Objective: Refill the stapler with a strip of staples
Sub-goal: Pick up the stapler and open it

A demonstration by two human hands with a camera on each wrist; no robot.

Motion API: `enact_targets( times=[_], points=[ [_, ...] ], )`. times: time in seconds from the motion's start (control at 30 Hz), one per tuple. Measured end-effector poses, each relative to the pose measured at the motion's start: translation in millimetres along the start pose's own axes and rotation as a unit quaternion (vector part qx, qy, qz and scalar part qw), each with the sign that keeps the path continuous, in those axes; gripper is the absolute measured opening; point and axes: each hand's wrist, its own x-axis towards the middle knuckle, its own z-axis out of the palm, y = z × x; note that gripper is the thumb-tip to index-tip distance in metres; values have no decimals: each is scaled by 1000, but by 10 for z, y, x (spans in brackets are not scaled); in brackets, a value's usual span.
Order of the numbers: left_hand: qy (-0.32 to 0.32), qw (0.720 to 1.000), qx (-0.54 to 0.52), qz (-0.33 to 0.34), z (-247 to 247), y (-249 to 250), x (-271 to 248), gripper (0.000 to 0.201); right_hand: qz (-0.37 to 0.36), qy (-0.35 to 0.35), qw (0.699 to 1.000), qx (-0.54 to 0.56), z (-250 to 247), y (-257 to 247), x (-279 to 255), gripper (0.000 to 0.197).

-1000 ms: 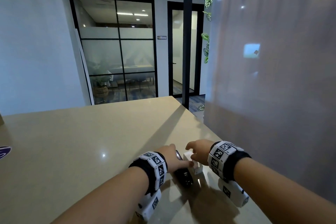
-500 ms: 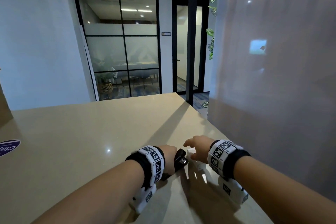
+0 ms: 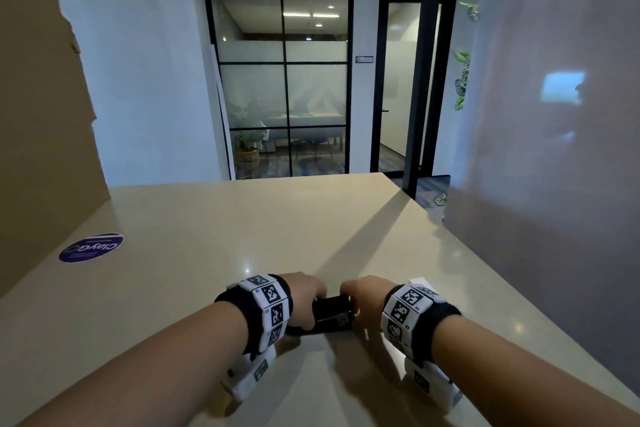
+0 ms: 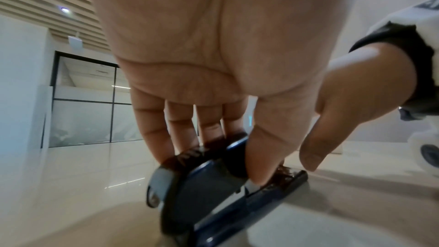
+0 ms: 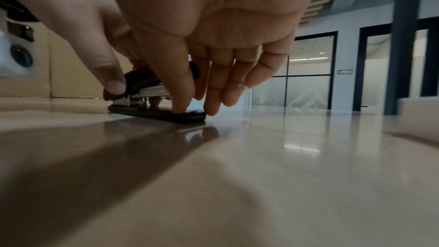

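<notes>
A dark blue stapler point(image 3: 330, 312) lies crosswise on the beige table point(image 3: 242, 236), between my two hands. My left hand point(image 3: 306, 302) grips its rear top, fingers on one side and thumb point(image 4: 259, 166) on the other. In the right wrist view the stapler point(image 5: 152, 89) shows its metal magazine above the black base. My right hand point(image 3: 360, 298) curls over the front end, its thumb point(image 5: 180, 91) pressing on the base and its fingers on the far side. A pale box shape point(image 4: 338, 149) stands behind my right hand. No staple strip shows.
A tall cardboard box point(image 3: 41, 114) stands at the table's left, with a round purple sticker point(image 3: 90, 247) on the table next to it. A pale wall panel point(image 3: 554, 184) runs close along the table's right edge. Glass doors are beyond the far edge.
My left hand has turned the stapler crosswise. My right hand has left the white box and come onto the stapler's front end. The view has swung left, bringing the cardboard box in.
</notes>
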Motion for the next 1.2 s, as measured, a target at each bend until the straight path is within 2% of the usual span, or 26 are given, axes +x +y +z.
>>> enact_targets(
  times=[0.23,0.33,0.43,0.63,0.77,0.93,1.03,1.2],
  points=[
    [16,999,-32,-36,123,-384,-269,32,-47,9,998,-40,100,-501,285,20],
    [26,998,-47,-37,166,-483,-358,37,-64,18,997,-37,146,-661,362,22],
    [35,998,-49,-26,195,-570,-430,32,-83,19,996,-33,185,-799,439,28],
    [41,997,-57,-16,217,-709,-540,33,-66,-18,993,-98,137,-993,522,12],
    [54,993,-109,3,217,-764,-587,35,-48,-31,993,-107,100,-1023,568,16],
    [105,967,-232,11,224,-1010,-695,32,-44,-42,993,-104,90,-1033,550,25],
    [128,943,-306,16,280,-1183,-766,30,-36,-37,993,-102,82,-1056,497,24],
    [162,921,-355,7,265,-1375,-982,23,-32,-45,993,-101,88,-1071,489,24]
  ],
)
